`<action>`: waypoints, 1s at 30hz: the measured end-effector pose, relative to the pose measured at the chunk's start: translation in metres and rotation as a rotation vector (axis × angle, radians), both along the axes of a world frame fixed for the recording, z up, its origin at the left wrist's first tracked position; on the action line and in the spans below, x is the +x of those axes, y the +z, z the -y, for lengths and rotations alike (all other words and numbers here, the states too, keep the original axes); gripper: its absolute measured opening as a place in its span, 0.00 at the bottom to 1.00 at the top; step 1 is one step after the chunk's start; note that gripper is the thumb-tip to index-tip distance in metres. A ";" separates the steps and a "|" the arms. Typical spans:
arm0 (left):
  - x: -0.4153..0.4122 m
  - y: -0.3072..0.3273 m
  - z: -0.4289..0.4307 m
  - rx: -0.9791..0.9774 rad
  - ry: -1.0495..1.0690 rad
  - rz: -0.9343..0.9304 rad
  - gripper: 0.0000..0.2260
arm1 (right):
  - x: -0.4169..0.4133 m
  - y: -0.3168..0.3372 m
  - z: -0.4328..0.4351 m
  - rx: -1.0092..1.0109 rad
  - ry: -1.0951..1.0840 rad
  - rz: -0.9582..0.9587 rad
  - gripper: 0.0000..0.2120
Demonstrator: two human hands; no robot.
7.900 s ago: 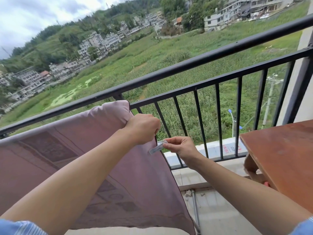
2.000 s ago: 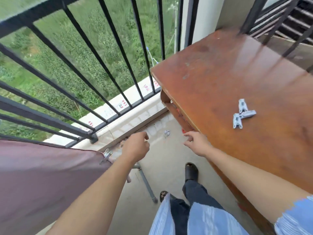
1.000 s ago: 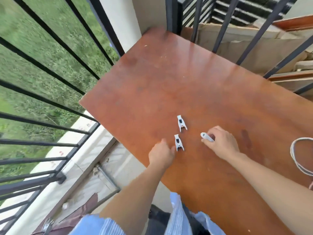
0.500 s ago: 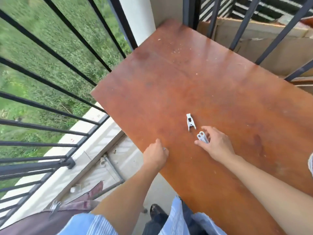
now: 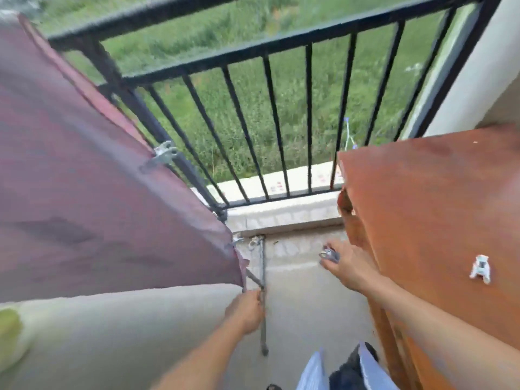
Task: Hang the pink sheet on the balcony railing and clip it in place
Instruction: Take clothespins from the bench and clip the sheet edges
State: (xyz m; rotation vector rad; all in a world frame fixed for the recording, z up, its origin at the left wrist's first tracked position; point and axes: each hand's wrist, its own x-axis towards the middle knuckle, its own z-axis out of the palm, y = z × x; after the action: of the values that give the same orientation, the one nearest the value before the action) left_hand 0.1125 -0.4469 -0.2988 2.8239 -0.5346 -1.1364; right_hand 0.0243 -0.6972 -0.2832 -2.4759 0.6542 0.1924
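On the balcony, our left hand point(image 5: 245, 309) pinches the soft, light pink cloth sheet point(image 5: 92, 198) at its corner; our right hand point(image 5: 344, 266) grasps grey plastic clips point(image 5: 328, 254).

The sheet point(image 5: 84, 192) hangs over the railing point(image 5: 253, 49) on the left, draping down toward the floor point(image 5: 295, 305). One clip point(image 5: 164, 153) sits on the sheet's right edge, partway down; a second clip point(image 5: 235, 240) sits lower, near its bottom corner. The left hand point(image 5: 245, 311) is just below that corner. The bench point(image 5: 422, 206) stands on the right, its far edge against the railing. A loose clip point(image 5: 480, 268) lies on the bench near its right side. The right hand point(image 5: 347, 266) is beside the bench's left edge, clips point(image 5: 328, 254) at its fingers.
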 end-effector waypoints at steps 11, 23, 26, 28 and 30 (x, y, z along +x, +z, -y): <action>0.035 0.049 -0.322 -0.070 0.548 0.235 0.11 | 0.160 0.064 -0.298 -0.111 0.753 0.092 0.19; 0.079 0.070 -0.555 -0.009 1.027 0.231 0.07 | 0.313 0.076 -0.568 -0.041 1.223 0.150 0.42; 0.107 0.085 -0.611 0.021 1.129 0.300 0.08 | 0.369 0.076 -0.642 -0.049 1.333 0.134 0.44; 0.125 0.096 -0.650 0.058 1.187 0.334 0.05 | 0.408 0.082 -0.696 -0.073 1.391 0.166 0.36; 0.142 0.104 -0.691 0.073 1.251 0.382 0.05 | 0.444 0.086 -0.751 -0.084 1.450 0.184 0.31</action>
State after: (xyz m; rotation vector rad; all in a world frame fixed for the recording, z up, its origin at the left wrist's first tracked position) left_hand 0.2547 0.2442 -0.1947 2.5285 1.1409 -0.3414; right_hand 0.4681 0.0536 -0.1972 -2.4921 -1.2982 0.4418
